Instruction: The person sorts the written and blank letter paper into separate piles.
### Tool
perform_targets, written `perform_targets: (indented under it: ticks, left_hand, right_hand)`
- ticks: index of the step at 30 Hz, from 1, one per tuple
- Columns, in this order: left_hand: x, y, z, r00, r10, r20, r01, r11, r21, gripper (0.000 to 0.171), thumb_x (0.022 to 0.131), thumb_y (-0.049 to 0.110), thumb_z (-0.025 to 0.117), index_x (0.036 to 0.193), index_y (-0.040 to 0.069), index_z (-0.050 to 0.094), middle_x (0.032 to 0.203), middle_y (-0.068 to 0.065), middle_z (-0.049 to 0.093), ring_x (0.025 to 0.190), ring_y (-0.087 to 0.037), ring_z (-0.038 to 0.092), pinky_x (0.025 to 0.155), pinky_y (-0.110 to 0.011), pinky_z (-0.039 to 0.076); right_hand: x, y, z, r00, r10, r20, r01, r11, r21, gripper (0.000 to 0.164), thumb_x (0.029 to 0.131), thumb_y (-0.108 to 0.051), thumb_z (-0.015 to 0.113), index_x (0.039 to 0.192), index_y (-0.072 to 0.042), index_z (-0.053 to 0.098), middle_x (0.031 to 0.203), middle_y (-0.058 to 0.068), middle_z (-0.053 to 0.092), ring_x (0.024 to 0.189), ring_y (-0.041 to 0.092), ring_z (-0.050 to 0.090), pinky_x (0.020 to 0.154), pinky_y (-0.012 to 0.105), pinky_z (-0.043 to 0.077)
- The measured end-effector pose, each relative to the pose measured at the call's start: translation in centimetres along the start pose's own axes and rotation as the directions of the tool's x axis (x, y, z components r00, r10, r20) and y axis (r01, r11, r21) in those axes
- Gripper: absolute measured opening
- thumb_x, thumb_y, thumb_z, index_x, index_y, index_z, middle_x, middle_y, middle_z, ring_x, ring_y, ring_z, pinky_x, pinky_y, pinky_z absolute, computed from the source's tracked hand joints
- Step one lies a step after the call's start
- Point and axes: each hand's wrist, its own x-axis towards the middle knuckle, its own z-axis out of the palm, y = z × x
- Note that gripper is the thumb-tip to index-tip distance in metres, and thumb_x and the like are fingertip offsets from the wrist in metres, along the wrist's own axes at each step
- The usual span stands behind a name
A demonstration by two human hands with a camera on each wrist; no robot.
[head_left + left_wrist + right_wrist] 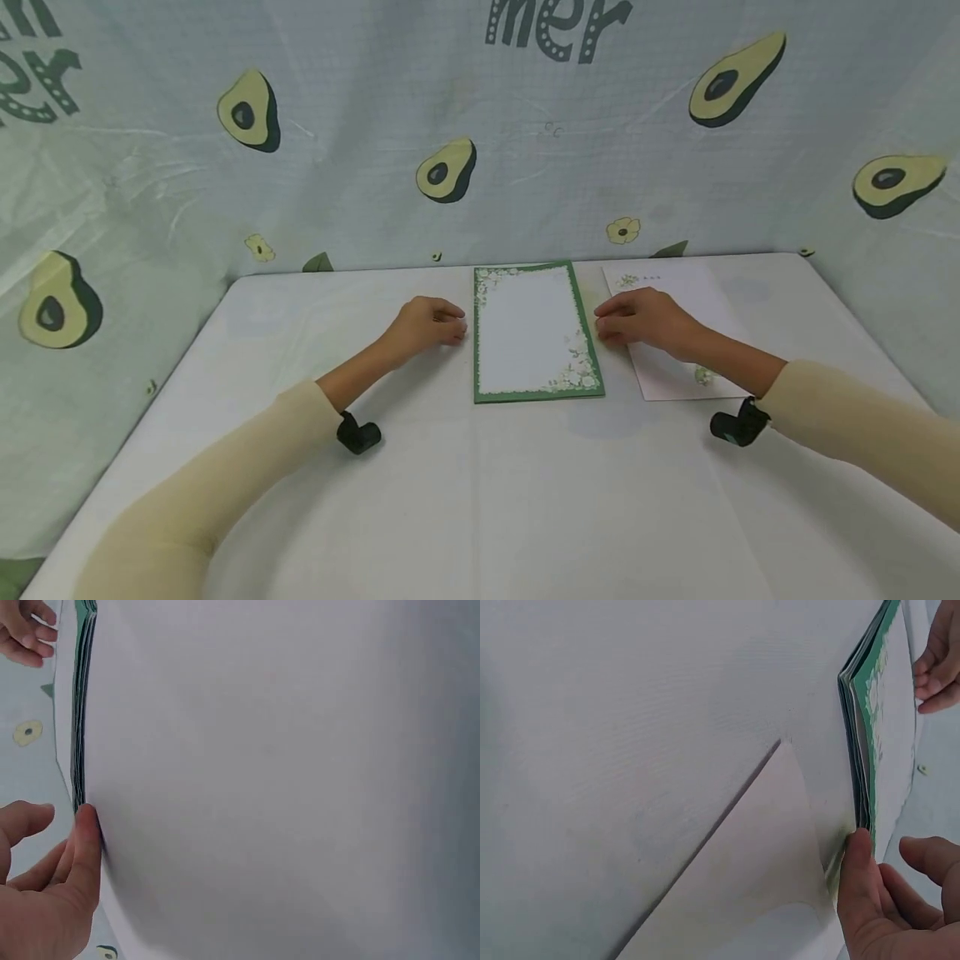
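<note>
A stack of white sheets with green floral borders (528,333) lies flat on the white-covered table. My left hand (426,323) is at its left side. In the left wrist view, a fingertip (87,817) touches the layered edge of the stack, and the thumb stands away from it. My right hand (641,319) is at the right side, above part of a pale sheet with small floral prints (701,292). In the right wrist view, a fingertip (859,844) meets the stack's side, with the thumb apart. Neither hand grips the stack.
The pale sheet lies right of the stack, partly under the right hand and forearm. A hanging cloth with avocado prints (446,171) encloses the back and sides of the table (465,500). Small black devices (358,433) are worn at both wrists.
</note>
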Motion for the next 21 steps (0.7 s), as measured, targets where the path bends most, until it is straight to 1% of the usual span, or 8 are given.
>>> perform_targets:
  ticks: [4, 7, 12, 15, 17, 21]
  left_hand:
    - [0.3, -0.1, 0.3, 0.999, -0.039, 0.026, 0.040, 0.998, -0.038, 0.033, 0.100, 0.014, 0.067, 0.128, -0.003, 0.066, 0.112, -0.014, 0.075, 0.097, -0.019, 0.074, 0.090, -0.030, 0.060]
    - [0.3, 0.0, 0.7, 0.998, -0.052, 0.040, 0.055, 0.996, -0.065, 0.033, 0.100, 0.012, 0.066, 0.129, -0.004, 0.066, 0.114, -0.015, 0.074, 0.099, -0.020, 0.074, 0.091, -0.030, 0.060]
    - [0.3, 0.4, 1.0, 0.998, -0.033, 0.053, 0.040, 0.990, -0.135, 0.034, 0.101, 0.008, 0.063, 0.132, -0.007, 0.063, 0.120, -0.021, 0.070, 0.105, -0.026, 0.072, 0.093, -0.031, 0.060]
    - [0.2, 0.4, 1.0, 0.999, -0.022, 0.048, 0.029, 0.987, -0.156, 0.034, 0.101, 0.006, 0.062, 0.132, -0.008, 0.062, 0.121, -0.022, 0.069, 0.105, -0.027, 0.072, 0.093, -0.030, 0.060]
    - [0.0, 0.4, 1.0, 0.999, -0.010, 0.033, 0.015, 0.990, -0.141, 0.034, 0.101, 0.006, 0.063, 0.132, -0.007, 0.062, 0.120, -0.021, 0.069, 0.104, -0.026, 0.072, 0.091, -0.029, 0.060]
    - [-0.3, 0.8, 1.2, 0.999, 0.018, -0.029, -0.020, 0.997, -0.072, 0.031, 0.100, 0.008, 0.066, 0.129, -0.003, 0.065, 0.119, -0.018, 0.069, 0.104, -0.026, 0.071, 0.085, -0.028, 0.060]
  right_hand:
    - [0.6, 0.2, 0.7, 0.999, 0.023, 0.045, -0.025, 0.998, 0.055, 0.041, 0.102, -0.014, 0.064, 0.136, 0.008, 0.058, 0.128, 0.024, 0.065, 0.106, 0.024, 0.072, 0.092, 0.033, 0.061]
    - [0.9, 0.3, 1.2, 0.997, 0.033, 0.067, -0.039, 0.996, 0.085, 0.043, 0.103, -0.012, 0.063, 0.139, 0.009, 0.055, 0.132, 0.026, 0.062, 0.110, 0.025, 0.071, 0.092, 0.033, 0.061]
    - [0.9, 0.0, 1.2, 0.999, 0.038, 0.029, -0.041, 0.996, 0.083, 0.042, 0.103, -0.011, 0.061, 0.141, 0.007, 0.054, 0.131, 0.025, 0.061, 0.106, 0.023, 0.072, 0.090, 0.031, 0.061]
    - [0.9, -0.1, 1.2, 0.999, 0.031, 0.009, -0.032, 0.995, 0.099, 0.042, 0.103, -0.011, 0.061, 0.140, 0.007, 0.054, 0.129, 0.025, 0.061, 0.103, 0.023, 0.072, 0.089, 0.031, 0.062]
    - [0.8, -0.2, 1.3, 1.000, 0.023, 0.003, -0.023, 0.994, 0.111, 0.041, 0.103, -0.012, 0.061, 0.139, 0.007, 0.055, 0.128, 0.024, 0.061, 0.104, 0.024, 0.072, 0.089, 0.031, 0.062]
    - [0.5, -0.4, 1.5, 0.999, -0.010, -0.030, 0.012, 0.997, 0.076, 0.039, 0.103, -0.015, 0.063, 0.137, 0.003, 0.059, 0.127, 0.022, 0.064, 0.104, 0.026, 0.072, 0.089, 0.030, 0.061]
